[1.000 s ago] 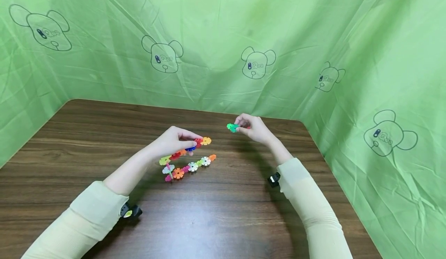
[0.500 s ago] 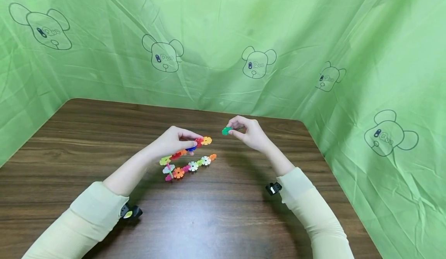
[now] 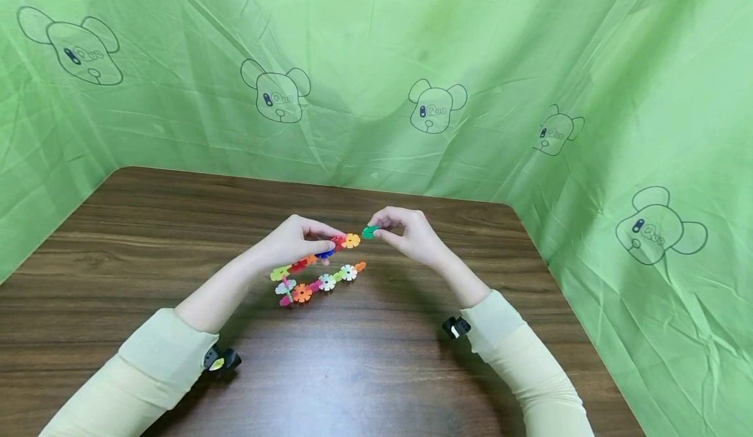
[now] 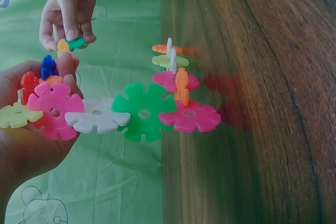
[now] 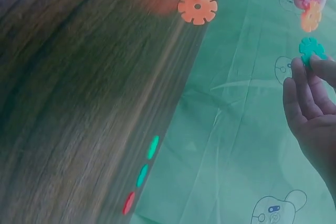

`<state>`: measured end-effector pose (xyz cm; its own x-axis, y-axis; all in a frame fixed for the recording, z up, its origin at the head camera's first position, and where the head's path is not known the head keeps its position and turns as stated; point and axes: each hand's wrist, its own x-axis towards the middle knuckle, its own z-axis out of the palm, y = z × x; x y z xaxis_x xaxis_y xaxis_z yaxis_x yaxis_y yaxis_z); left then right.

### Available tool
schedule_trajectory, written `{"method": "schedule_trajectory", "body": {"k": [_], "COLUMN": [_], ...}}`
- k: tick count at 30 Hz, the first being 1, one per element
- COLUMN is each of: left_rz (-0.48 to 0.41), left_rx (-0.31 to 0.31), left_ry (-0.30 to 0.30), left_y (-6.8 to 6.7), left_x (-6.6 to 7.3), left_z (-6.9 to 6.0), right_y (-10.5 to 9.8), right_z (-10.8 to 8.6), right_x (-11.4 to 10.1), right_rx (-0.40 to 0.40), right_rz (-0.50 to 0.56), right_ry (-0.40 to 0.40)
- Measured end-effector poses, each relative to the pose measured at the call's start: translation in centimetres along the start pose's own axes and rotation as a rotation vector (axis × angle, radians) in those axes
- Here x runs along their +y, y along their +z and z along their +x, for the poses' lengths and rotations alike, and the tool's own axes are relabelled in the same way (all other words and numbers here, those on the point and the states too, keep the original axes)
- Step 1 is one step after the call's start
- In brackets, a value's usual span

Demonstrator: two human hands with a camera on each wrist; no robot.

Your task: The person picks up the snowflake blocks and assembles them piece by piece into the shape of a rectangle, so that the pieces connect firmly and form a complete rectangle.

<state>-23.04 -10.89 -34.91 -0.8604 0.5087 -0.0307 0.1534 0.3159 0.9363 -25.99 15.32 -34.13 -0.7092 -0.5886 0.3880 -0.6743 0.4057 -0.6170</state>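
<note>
My left hand pinches a chain of interlocking plastic flower discs near its blue and red discs. The chain bends into a U; its lower branch runs low over the table, and whether it touches the wood I cannot tell. At the upper branch's free end sits a yellow-orange disc, sticking out past the left fingertips. Pink, white and green discs form the bend. My right hand holds a single green flower disc between thumb and fingers, a small gap away from the yellow-orange one.
Two loose green discs and a red disc lie on the wooden table, seen in the right wrist view; the right hand covers them in the head view. A green curtain with bear outlines stands behind the table.
My right hand has come left and nearer with the green disc, closing in on the chain's free end. The left hand and chain have stayed almost still.
</note>
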Motion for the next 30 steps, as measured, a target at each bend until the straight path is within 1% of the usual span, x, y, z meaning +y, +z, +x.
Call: {"method": "schedule_trajectory", "body": {"k": [3, 7, 10, 14, 18, 23, 26, 30], "left_rz": [-0.002, -0.005, -0.008, 0.004, 0.036, 0.032, 0.009, -0.007], "left_rx": [-0.004, -0.009, -0.011, -0.012, -0.005, 0.017, 0.036, 0.055], "left_ry": [0.004, 0.021, 0.032, 0.043, 0.048, 0.021, 0.003, -0.006], "left_y": [0.1, 0.1, 0.2, 0.2, 0.3, 0.3, 0.4, 0.4], "left_x": [0.1, 0.0, 0.0, -0.1, -0.2, 0.0, 0.1, 0.1], "left_z": [-0.1, -0.1, 0.0, 0.0, 0.1, -0.1, -0.1, -0.2], "right_y": [0.3, 0.5, 0.7, 0.5, 0.2, 0.2, 0.3, 0.4], "right_z": [0.0, 0.0, -0.1, -0.3, -0.4, -0.5, -0.5, -0.5], "right_x": [0.6, 0.7, 0.4, -1.1, -2.8, -3.6, -3.9, -4.0], "right_rx": [-0.011, -0.027, -0.037, -0.043, -0.048, -0.040, -0.022, 0.003], "right_rz": [0.010, 0.063, 0.100, 0.127, 0.145, 0.165, 0.162, 0.147], "right_ry": [-0.015, -0.033, -0.014, 0.009, 0.009, 0.009, 0.014, 0.028]}}
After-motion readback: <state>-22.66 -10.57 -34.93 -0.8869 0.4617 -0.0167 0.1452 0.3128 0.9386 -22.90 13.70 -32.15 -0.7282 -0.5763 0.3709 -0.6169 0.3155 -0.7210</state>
